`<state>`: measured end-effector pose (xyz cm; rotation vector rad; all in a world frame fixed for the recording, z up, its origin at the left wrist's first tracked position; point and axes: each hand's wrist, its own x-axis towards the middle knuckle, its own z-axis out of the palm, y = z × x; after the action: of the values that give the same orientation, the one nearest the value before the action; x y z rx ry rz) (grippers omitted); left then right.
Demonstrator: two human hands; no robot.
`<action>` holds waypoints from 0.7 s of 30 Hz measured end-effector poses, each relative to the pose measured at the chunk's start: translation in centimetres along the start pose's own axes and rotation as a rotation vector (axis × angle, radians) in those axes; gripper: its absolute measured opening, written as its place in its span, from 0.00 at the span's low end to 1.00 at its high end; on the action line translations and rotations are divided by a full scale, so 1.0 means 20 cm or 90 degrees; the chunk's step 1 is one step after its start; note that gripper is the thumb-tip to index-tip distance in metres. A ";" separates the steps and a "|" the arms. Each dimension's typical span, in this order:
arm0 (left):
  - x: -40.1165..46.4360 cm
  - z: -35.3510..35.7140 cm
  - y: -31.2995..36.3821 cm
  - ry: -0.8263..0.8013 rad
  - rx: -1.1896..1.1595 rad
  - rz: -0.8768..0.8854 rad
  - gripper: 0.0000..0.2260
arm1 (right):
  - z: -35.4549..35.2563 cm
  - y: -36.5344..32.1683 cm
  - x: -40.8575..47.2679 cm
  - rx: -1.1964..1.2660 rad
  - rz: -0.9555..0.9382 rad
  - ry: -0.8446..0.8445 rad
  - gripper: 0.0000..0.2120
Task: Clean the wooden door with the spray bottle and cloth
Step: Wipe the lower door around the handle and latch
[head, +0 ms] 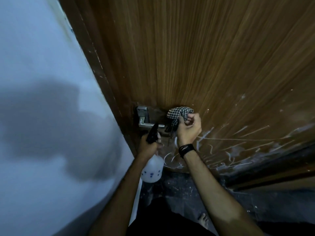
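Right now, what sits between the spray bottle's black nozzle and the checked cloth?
In the head view, only the free end of the metal door handle shows between the spray bottle and cloth; behind it, wooden door.

Can't see the top and right side of the wooden door (196,57), cut off by the picture's edges. Can't see the neck of the spray bottle (152,169), hidden inside the left hand (150,145), and part of the metal handle (144,120) sits behind the black nozzle. Can't tell how big the checked cloth (179,114) is, bunched in the right hand (188,128).
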<state>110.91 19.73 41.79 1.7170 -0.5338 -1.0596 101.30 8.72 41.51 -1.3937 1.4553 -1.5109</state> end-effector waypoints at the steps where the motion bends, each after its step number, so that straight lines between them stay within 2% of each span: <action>1: 0.00 0.00 0.00 0.010 0.000 -0.014 0.15 | -0.01 -0.02 0.00 -0.006 -0.035 -0.004 0.16; 5: 0.02 -0.01 -0.01 0.046 -0.022 -0.053 0.16 | -0.02 0.02 -0.01 -0.064 -0.142 -0.059 0.13; 9: 0.02 -0.03 -0.02 0.036 -0.046 -0.069 0.14 | 0.00 0.01 -0.02 -0.087 -0.170 -0.102 0.13; 11: 0.02 -0.07 -0.03 0.033 -0.051 -0.067 0.14 | 0.02 -0.05 -0.02 -0.086 -0.254 -0.150 0.11; 13: 0.04 -0.10 -0.06 0.050 -0.068 -0.083 0.14 | 0.07 -0.12 -0.01 -0.102 -0.386 -0.249 0.10; 16: 0.06 -0.12 -0.07 0.037 -0.071 -0.138 0.15 | 0.19 -0.20 -0.02 -0.276 -0.555 -0.408 0.10; 19: 0.08 -0.14 -0.09 0.059 -0.071 -0.147 0.15 | 0.21 -0.20 -0.03 -0.407 -0.649 -0.444 0.13; 21: 0.04 -0.16 -0.09 0.037 -0.061 -0.139 0.14 | 0.16 -0.15 0.01 -0.410 -0.650 -0.448 0.13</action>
<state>113.73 21.52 40.29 1.7428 -0.2581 -1.1663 104.87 8.21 43.87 -2.9676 0.7713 -0.7840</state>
